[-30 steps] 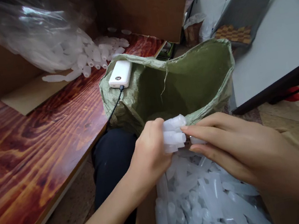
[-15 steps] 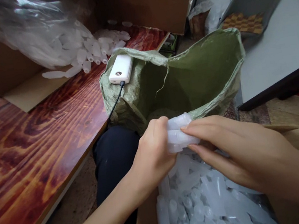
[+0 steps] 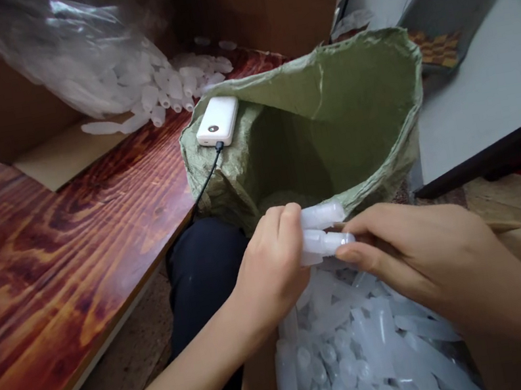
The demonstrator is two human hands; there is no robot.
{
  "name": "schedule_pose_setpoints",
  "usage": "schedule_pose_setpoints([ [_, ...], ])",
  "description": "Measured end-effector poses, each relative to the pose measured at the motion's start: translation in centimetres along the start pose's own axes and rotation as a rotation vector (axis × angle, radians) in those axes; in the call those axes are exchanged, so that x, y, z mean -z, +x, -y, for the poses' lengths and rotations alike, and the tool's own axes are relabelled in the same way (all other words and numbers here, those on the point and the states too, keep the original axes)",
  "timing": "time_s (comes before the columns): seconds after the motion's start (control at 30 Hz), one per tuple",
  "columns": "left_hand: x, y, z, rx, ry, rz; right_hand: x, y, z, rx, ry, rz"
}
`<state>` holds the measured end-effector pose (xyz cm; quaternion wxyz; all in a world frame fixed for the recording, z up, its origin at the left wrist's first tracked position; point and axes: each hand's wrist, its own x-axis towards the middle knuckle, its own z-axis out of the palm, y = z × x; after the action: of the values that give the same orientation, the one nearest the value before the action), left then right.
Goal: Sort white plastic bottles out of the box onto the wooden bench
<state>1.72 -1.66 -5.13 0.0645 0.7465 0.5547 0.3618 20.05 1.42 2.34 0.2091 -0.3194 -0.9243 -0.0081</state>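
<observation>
My left hand (image 3: 271, 260) is closed around a small bunch of translucent white plastic tubes (image 3: 322, 214). Their narrow ends stick out past its fist, toward the right. With thumb and fingertips, my right hand (image 3: 415, 255) pinches the end of one of them; its other fingers are partly hidden behind the thumb side. Below both hands, many similar tubes (image 3: 361, 351) lie heaped in a cardboard box (image 3: 254, 382). Just beyond the hands a green woven sack (image 3: 370, 103) gapes, its bottom in shadow.
A white power bank (image 3: 218, 121) with a black cable rests on the sack's folded edge. Left is a wood-grain table (image 3: 99, 248) bearing a large cardboard box (image 3: 268, 0) and a clear plastic bag (image 3: 81, 52) spilling tubes. A grey chair (image 3: 462, 1) stands at the right.
My right fingers have shifted slightly right along the tubes, and the tube ends now stand farther apart. The sack's far rim looks higher and its mouth rounder. The view has shifted a little.
</observation>
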Motion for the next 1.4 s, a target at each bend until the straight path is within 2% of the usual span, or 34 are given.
schedule_pose_setpoints([
  [0.07, 0.0, -0.1, 0.0, 0.018, -0.004, 0.000, 0.4, -0.1, -0.3, 0.063, -0.009, 0.015],
  [0.2, 0.2, -0.2, 0.1, 0.024, -0.016, -0.010, 0.8, -0.5, -1.2, 0.322, -0.077, 0.113],
  [0.3, 0.3, -0.2, 0.2, -0.006, -0.029, -0.007, 0.9, -0.7, -1.6, 0.307, -0.123, 0.070],
  [0.4, 0.3, -0.3, 0.3, 0.003, -0.052, -0.012, 1.0, -0.6, -1.5, 0.359, -0.106, 0.074],
  [0.53, 0.3, -0.3, 0.4, 0.038, -0.062, -0.005, 1.0, -0.5, -1.3, 0.307, -0.104, 0.045],
  [0.67, 0.3, -0.3, 0.3, 0.065, -0.067, -0.001, 1.1, -0.4, -1.1, 0.355, -0.066, 0.087],
  [0.87, 0.4, -0.3, 0.3, 0.071, -0.118, 0.015, 0.9, -0.3, -1.1, 0.335, -0.111, 0.063],
  [1.03, 0.5, -0.2, 0.2, 0.074, -0.137, 0.021, 0.6, -0.4, -1.0, 0.247, -0.158, 0.036],
  [1.23, 0.4, -0.2, 0.2, 0.079, -0.148, 0.040, -0.1, -0.3, -0.7, 0.284, -0.142, -0.001],
  [1.4, 0.4, -0.3, 0.2, 0.035, -0.098, 0.053, -0.6, 0.0, 0.0, 0.208, -0.149, 0.053],
])
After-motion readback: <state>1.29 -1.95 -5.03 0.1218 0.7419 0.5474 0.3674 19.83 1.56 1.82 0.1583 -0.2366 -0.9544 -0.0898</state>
